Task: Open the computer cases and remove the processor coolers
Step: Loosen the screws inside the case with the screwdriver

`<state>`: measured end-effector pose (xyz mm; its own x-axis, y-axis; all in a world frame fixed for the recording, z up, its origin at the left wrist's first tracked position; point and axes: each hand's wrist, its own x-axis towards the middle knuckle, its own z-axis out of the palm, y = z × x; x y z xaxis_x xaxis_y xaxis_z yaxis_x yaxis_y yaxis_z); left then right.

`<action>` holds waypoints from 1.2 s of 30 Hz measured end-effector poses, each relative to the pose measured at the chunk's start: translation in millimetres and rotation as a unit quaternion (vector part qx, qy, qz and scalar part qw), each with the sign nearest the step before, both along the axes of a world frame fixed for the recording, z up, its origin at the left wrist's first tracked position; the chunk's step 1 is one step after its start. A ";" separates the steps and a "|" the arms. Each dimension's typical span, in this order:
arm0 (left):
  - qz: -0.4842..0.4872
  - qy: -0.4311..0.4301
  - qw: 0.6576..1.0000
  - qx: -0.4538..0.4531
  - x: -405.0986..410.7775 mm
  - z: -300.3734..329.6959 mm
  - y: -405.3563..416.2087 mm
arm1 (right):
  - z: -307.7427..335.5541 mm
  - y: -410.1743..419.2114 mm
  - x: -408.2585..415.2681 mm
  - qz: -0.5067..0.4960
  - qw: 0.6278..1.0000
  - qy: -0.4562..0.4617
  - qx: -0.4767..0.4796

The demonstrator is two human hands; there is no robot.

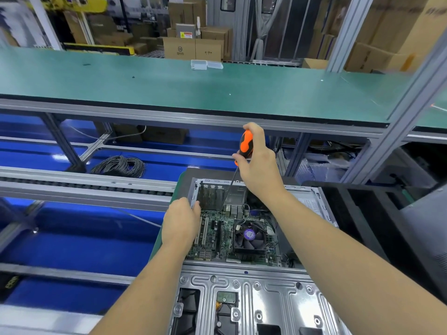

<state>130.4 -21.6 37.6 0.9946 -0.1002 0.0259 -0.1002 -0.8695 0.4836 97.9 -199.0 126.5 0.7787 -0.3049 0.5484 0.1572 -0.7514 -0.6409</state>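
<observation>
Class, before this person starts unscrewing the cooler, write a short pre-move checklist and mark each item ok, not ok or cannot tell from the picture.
1. Case open, board exposed: ok.
2. Screwdriver gripped by right hand: ok.
3. Left hand steadying the case's left edge: ok.
4. Screwdriver tip on a cooler screw: not ok; it points behind the cooler, near the rear ports.
5. Cooler's fan cable unplugged: cannot tell.
6. Cooler screws loosened: cannot tell.
</observation>
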 end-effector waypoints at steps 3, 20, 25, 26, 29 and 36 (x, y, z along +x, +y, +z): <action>-0.003 -0.002 1.000 0.002 0.6 -0.3 -0.1 | 0.9 -1.4 0.8 0.000 1.000 0.004 0.001; -0.002 -0.005 1.000 0.002 1.5 -2.2 0.7 | -1.5 0.0 4.8 0.006 1.000 0.006 -0.002; 0.001 -0.004 1.000 -0.002 1.8 -2.5 0.7 | 18.1 -1.0 10.6 0.028 0.998 0.034 -0.035; 0.001 -0.005 1.000 0.001 1.8 -2.6 0.8 | 26.9 -1.3 14.1 0.028 0.998 0.037 -0.051; -0.001 -0.006 1.000 0.004 2.3 -3.2 1.1 | 57.3 -4.6 27.7 -0.022 0.983 0.095 -0.158; -0.008 -0.034 0.999 0.020 3.9 -6.0 0.7 | 91.0 -22.5 42.3 -0.134 0.908 0.285 -0.275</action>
<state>134.2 -21.0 31.6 0.9890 -0.1178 0.0897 -0.1454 -0.8859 0.4405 140.2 -221.5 217.5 0.9223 -0.3276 0.2052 -0.3184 -0.9448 -0.0772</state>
